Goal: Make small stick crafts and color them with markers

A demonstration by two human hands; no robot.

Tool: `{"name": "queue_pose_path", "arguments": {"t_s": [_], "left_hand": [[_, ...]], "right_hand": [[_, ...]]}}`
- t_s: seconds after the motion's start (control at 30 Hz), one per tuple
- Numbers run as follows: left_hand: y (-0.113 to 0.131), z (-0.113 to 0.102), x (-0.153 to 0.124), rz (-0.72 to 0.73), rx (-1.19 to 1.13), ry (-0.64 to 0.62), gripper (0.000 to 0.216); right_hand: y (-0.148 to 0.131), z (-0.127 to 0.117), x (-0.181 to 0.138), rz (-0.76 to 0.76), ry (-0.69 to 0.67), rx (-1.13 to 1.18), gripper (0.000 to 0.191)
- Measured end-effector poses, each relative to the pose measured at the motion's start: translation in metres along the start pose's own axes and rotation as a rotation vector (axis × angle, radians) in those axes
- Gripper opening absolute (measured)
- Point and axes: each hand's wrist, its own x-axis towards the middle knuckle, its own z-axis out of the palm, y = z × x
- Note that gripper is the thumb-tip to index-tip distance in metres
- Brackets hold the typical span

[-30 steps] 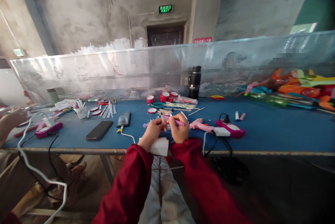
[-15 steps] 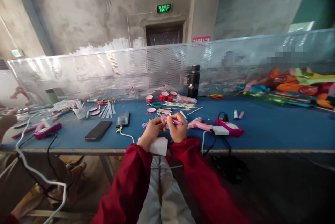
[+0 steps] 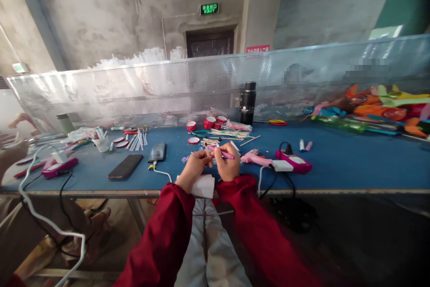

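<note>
The grip of the right hand is closed round a pink pen, whose tip points left towards the other hand. The left hand pinches a thin wooden stick between thumb and fingertips and holds it roughly upright. The two hands nearly touch, just above the near edge of the bench, and a white pad lies under the wrists.

The pen tip sits at the stick, so the work looks to be in mid-course. Any mark on the stick is too small to see, so how much is done cannot be told. A scatter of loose sticks lies just beyond the hands, and it looks like stock not yet handled.

To the right of the hands lie a pink glue gun and a pink socket block with a cable plugged into it. To the left lies a black phone. Further back stand red tape rolls and a black flask.

The blue bench top is backed by a perforated metal screen. A bright heap of coloured pieces fills its far right end. At the far left another person's hand is over the bench. Behind the screen rises a bare concrete wall with a dark doorway, and a green exit sign is lit above it.
</note>
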Motion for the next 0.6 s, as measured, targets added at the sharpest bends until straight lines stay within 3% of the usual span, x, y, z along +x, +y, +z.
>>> {"name": "queue_pose_path", "arguments": {"t_s": [0.13, 0.3, 0.5, 0.6], "left_hand": [[-0.0015, 0.0001, 0.0008, 0.018, -0.009, -0.008, 0.043], [-0.0008, 0.0008, 0.0005, -0.022, 0.001, 0.027, 0.041], [0.0010, 0.0019, -0.0017, 0.001, -0.001, 0.024, 0.044], [0.0027, 0.0020, -0.0027, -0.025, -0.009, 0.042, 0.037]], "right_hand": [[-0.0005, 0.0006, 0.0003, -0.001, -0.020, -0.011, 0.023], [0.0023, 0.0009, 0.0001, 0.002, 0.055, -0.054, 0.025], [0.0030, 0.0007, -0.0006, 0.002, -0.007, -0.040, 0.025], [0.0050, 0.0009, 0.0002, 0.006, 0.054, -0.067, 0.026]]}}
